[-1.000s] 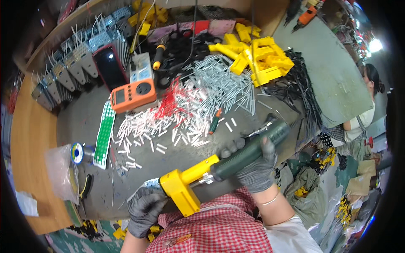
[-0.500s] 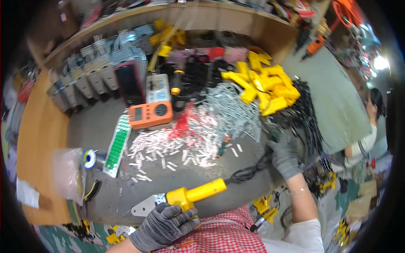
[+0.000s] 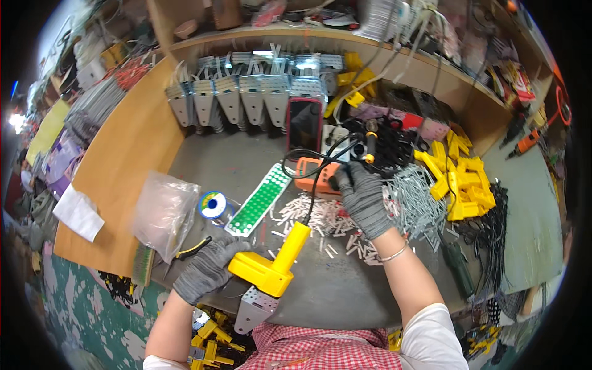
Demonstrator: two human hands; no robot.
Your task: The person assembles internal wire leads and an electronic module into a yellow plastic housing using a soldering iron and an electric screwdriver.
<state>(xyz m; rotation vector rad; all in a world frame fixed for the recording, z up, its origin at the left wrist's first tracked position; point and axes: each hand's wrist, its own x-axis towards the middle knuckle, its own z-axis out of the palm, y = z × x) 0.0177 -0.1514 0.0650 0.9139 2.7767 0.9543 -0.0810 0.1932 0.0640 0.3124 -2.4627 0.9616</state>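
Left hand (image 3: 206, 270) clenched on yellow tool (image 3: 272, 265) at bench edge (image 3: 345, 311); right hand (image 3: 362, 197) apparently grasps black cable (image 3: 316, 179) beside orange meter (image 3: 316, 176).

Setting: assembly workshop. Cluttered grey worktop (image 3: 246, 160) with yellow plastic housings (image 3: 462, 185), loose white pins (image 3: 320, 216), solder spool (image 3: 213, 205), metal brackets (image 3: 246, 92), parts shelf (image 3: 382, 49).

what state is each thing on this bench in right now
left hand: gloved, gripping the yellow plastic tool
yellow plastic tool: held, lying tilted on its grey metal plate
right hand: gloved, closed on a black cable by the orange meter
orange meter: flat on the bench
green perforated strip: lying flat
solder spool: on its side
dark phone: propped up, screen dark
clear plastic bag: crumpled
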